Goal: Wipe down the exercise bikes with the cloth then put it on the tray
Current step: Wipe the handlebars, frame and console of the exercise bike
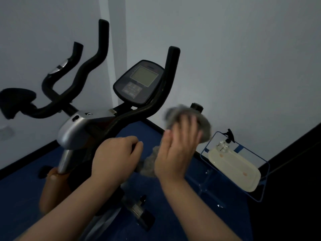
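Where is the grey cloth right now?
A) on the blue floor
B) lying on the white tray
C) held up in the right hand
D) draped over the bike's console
C: the grey cloth bunches above and hangs below the raised right hand, beside the bike's handlebar, while the white tray on the clear stand holds no cloth.

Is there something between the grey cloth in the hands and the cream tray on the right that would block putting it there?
Nothing visible does. The cloth is held by the right hand, and the tray lies low to its right with open space between.
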Motion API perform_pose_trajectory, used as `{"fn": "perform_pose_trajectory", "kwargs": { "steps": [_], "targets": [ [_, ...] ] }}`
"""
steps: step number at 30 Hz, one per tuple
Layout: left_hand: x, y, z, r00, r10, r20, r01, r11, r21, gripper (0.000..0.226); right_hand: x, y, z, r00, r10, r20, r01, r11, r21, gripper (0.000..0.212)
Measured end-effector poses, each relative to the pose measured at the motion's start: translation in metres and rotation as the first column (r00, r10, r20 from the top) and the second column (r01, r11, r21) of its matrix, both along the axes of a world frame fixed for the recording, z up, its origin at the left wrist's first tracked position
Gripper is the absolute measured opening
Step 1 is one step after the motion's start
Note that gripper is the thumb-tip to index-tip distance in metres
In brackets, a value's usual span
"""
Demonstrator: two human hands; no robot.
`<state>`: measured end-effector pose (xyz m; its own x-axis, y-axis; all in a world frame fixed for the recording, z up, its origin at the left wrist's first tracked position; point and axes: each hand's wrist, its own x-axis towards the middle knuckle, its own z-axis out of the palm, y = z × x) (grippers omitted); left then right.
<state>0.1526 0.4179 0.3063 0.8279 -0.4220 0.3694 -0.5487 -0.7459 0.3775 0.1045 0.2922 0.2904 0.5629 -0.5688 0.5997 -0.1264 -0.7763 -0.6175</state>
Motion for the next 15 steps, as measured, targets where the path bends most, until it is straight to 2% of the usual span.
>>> {"fn": "perform_pose_trajectory", "kwargs": {
  "steps": [2,4,7,9,11,15],
  "targets": [
    [-0.006,0.007,0.001,0.999,0.009,0.039,-0.002,0.985,-0.175,0.036,-0.007,0.001,0.004,0.971,0.135,-0.2,-0.185,0.948,-0.258,0.04],
    [-0.011,0.016,0.0,0.994,0.035,0.103,-0.002,0.953,-0.303,0.031,-0.017,0.007,0.007,0.889,0.229,-0.396,-0.383,0.846,-0.37,0.044],
    [-0.014,0.033,-0.011,0.971,0.092,0.219,-0.043,0.975,-0.217,0.024,-0.032,-0.018,0.013,0.733,0.37,-0.57,-0.658,0.599,-0.457,0.038],
    [-0.017,0.046,-0.022,0.954,0.167,0.25,-0.131,0.979,-0.154,0.022,-0.032,-0.05,0.026,0.667,0.377,-0.643,-0.736,0.467,-0.49,0.037],
    [-0.021,0.055,-0.03,0.94,0.267,0.212,-0.223,0.952,-0.209,0.02,-0.03,-0.056,0.032,0.666,0.309,-0.678,-0.73,0.458,-0.508,0.037],
    [-0.023,0.057,-0.037,0.918,0.37,0.143,-0.296,0.879,-0.374,0.017,-0.019,0.009,0.014,0.737,0.14,-0.661,-0.612,0.554,-0.565,0.04]
  ]
}}
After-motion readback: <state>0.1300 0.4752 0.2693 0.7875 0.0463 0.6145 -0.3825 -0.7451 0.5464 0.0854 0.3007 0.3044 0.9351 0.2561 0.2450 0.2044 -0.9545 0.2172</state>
